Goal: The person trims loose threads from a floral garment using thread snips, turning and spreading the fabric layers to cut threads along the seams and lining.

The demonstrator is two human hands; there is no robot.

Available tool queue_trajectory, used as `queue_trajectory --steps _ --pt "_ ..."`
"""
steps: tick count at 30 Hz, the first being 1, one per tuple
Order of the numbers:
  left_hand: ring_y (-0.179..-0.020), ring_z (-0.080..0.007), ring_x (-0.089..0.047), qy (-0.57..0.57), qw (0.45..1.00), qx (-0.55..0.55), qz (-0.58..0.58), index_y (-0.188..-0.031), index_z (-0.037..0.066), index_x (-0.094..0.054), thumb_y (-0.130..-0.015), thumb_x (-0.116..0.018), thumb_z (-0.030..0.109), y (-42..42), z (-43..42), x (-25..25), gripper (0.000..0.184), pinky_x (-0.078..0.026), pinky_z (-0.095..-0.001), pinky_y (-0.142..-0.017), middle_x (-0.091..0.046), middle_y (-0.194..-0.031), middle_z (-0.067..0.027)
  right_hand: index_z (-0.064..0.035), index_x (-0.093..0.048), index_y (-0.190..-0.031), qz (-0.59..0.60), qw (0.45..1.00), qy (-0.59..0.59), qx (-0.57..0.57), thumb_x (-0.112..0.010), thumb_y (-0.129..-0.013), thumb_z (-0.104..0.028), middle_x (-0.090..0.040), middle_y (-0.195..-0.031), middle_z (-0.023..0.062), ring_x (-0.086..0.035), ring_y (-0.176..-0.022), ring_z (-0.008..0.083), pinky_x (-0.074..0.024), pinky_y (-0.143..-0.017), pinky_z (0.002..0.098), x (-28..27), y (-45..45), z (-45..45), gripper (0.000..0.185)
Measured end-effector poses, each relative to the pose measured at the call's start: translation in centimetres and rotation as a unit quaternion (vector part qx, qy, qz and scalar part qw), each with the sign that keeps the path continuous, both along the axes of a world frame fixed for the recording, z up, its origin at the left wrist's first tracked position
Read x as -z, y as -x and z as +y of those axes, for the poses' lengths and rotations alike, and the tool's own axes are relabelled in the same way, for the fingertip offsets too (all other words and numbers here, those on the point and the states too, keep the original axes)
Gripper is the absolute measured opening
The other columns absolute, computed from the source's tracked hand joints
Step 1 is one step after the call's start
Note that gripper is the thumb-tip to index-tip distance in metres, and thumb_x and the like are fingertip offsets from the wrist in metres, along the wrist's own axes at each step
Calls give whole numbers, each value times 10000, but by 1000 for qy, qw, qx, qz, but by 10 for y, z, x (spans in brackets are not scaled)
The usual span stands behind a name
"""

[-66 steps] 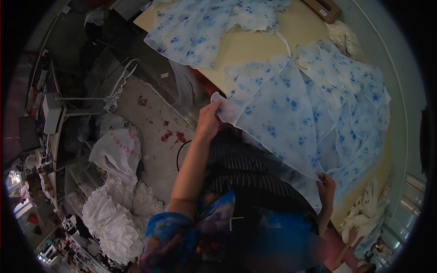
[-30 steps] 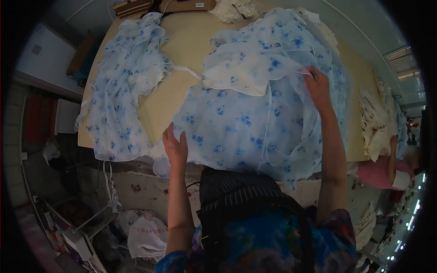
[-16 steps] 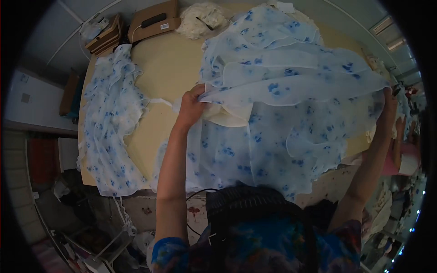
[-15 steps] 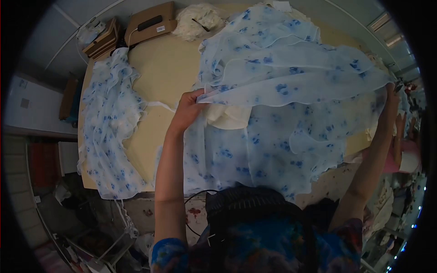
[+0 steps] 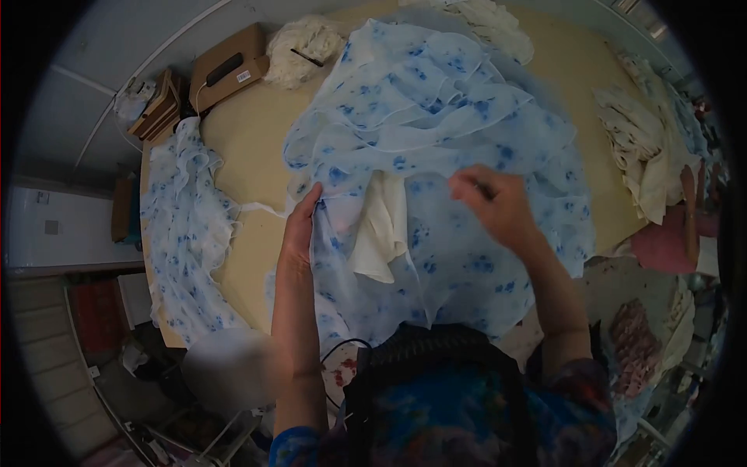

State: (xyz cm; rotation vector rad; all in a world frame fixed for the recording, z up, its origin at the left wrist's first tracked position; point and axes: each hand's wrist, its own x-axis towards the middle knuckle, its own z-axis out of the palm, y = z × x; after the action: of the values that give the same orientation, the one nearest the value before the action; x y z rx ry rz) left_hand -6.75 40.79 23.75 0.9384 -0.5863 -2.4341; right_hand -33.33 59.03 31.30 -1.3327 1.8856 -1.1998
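Several sheer layers of blue-flowered fabric (image 5: 467, 241); left hand (image 5: 299, 226) alongside, right hand (image 5: 498, 202) curled; grips unclear

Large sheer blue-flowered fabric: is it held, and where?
The left hand touches the fabric at its left edge; whether it grips, or the right hand holds anything, cannot be told.

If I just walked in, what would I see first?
Probably the big blue-flowered cloth on the table, with the left hand at its left edge and the right hand over it. Next, the cream cloth between the hands. A narrower flowered cloth lies on the table's left side.
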Motion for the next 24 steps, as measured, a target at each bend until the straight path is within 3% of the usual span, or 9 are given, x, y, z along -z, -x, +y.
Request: queue_trajectory --steps 2,5,7,11,13,17,19,22,24 --pt "-1022 -244 -692 -1 1000 8 26 -1325 -26 -559 -1009 -553 328 -1 -1 2 475 -580 -354 -874 -681 -1199 -134 -85 -621 -1261 112 989 91 -15 -756 -870 -251 -718 -1001 127 -691 -770 284 -542 -711 370 48 -65 -6 446" --pt "-1041 -250 -688 11 998 39 48 -1335 -10 -555 -1009 -550 332 -6 -1 5 472 -576 -365 -889 -676 -1211 -132 -75 -599 -1286 166 985 -46 -18 -744 -871 -282 -706 -939 167 -690 -827 367 -546 -725 420 109 -116 -22 486" --pt "-1052 -256 -685 30 996 63 63 -1336 -7 -552 -1010 -548 331 -8 -5 8 470 -572 -374 -902 -673 -1219 -135 -62 -627 -1250 173 981 -78 -43 -722 -887 -288 -688 -820 183 -694 -797 342 -542 -734 404 132 -123 -35 437" --pt "-1052 -271 -684 32 999 13 28 -1332 -7 -548 -1000 -564 321 -21 -4 -25 467 -568 -393 -912 -675 -1210 -139 25 -714 -1036 -207 971 -37 -114 -709 -888 -185 -698 -807 101 -622 -731 137 -500 -681 307 56 -93 10 257" --pt "-1051 -281 -684 13 999 9 28 -1334 -7 -542 -993 -576 312 -38 -14 -31 469 -569 -402 -913 -677 -1206 -142 45 -705 -1050 -269 955 -63 -109 -749 -853 -178 -710 -855 78 -636 -770 124 -507 -695 292 30 -71 46 300" --pt "-963 -263 -697 95 995 -25 -29 -1234 -23 -608 -963 -611 275 -57 -39 -11 403 -569 -380 -865 -697 -1112 -147 48 -696 -933 -406 912 33 44 -814 -783 -180 -695 -877 66 -641 -793 108 -510 -716 283 46 -45 128 298" --pt "-865 -244 -703 172 980 -33 -93 -1122 -42 -671 -945 -628 259 -57 -51 12 352 -563 -350 -780 -720 -1005 -143 41 -689 -904 -330 934 -3 139 -811 -785 -175 -695 -880 58 -642 -800 107 -509 -723 283 49 -47 143 275" --pt "-722 -203 -664 419 823 11 -384 -918 -59 -707 -920 -647 241 -64 -57 47 305 -494 -328 -650 -718 -831 -125 18 -696 -921 -267 959 -97 20 -798 -808 -181 -708 -905 67 -652 -834 122 -514 -761 285 39 -53 156 251" --pt "-662 -253 -636 511 744 -23 -431 -851 -68 -682 -898 -664 230 -66 -59 68 302 -452 -372 -619 -689 -726 -149 -1 -710 -1009 -143 979 -146 5 -782 -830 -182 -723 -922 92 -665 -817 126 -512 -746 293 45 -64 162 265"
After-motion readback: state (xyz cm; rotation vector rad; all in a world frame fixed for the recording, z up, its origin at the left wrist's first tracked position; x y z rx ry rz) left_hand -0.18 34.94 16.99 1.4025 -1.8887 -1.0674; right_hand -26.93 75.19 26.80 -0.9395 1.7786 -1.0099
